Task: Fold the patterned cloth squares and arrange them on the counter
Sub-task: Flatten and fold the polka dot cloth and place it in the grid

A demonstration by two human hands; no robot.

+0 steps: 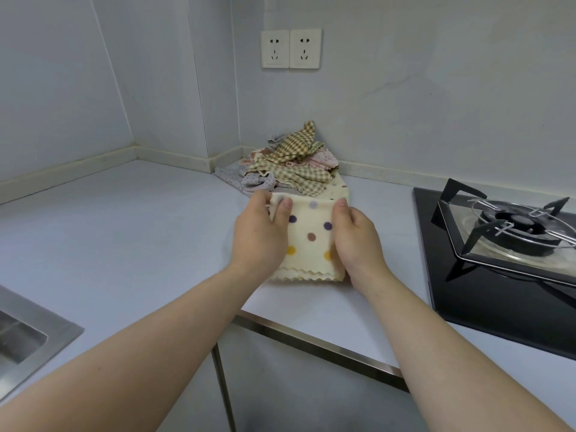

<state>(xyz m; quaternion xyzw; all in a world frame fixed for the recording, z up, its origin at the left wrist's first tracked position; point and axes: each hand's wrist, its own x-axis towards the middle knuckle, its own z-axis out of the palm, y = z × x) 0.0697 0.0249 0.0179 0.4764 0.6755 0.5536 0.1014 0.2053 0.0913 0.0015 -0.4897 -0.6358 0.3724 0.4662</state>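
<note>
With the left hand (260, 235) and right hand (358, 241) pinching the far corners of the dotted cloth (310, 241) on the surface (140, 232), folding is under way; next, align edges, then press flat.

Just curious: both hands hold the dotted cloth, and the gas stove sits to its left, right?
Not quite. In the head view the left hand and right hand hold the dotted cloth, but the gas stove sits to its right.
</note>
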